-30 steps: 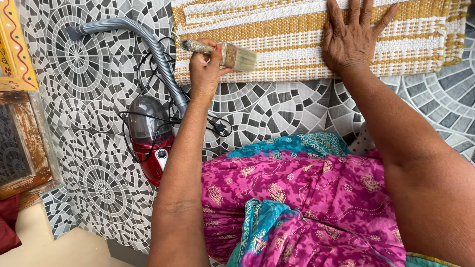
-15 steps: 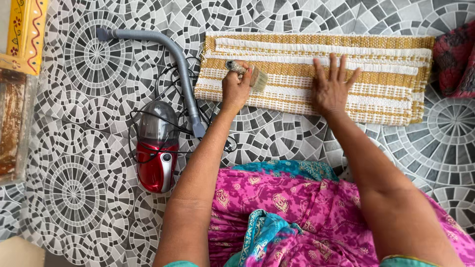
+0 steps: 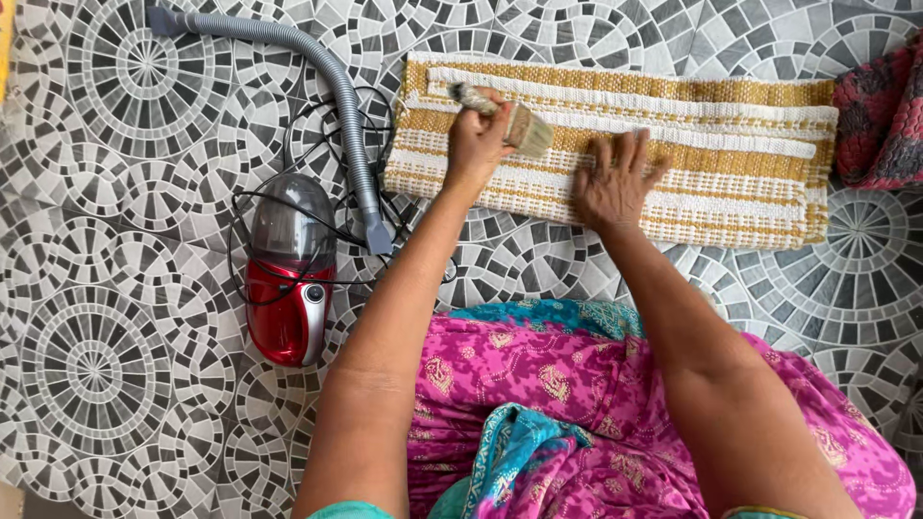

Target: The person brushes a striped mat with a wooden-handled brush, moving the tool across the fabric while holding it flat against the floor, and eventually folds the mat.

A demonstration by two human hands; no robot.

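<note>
Fingers of the left hand are curled tightly around the handle of a paintbrush, gripping it near the ferrule. The brush lies slanted, its pale bristles pointing right and resting on a folded woven mat striped in yellow and white. Fingers of the right hand are spread wide and pressed flat, palm down, on the same mat, just to the right of the bristles and not touching the brush. Both forearms reach up from the bottom of the view, and below them is the person's lap in bright pink patterned cloth with a turquoise edge.

The mat lies flat on a floor of grey and white mosaic circles, in the upper middle of the view. Just left of the mat, a small red handheld vacuum cleaner with a clear smoky dust cup lies on the floor. Its grey ribbed hose arcs from near the upper left corner down to a spot beside the mat's lower left corner. A black power cord loops loosely around the vacuum and under the hose. At the far right edge, a bundle of red and dark patterned fabric touches the mat's end.
</note>
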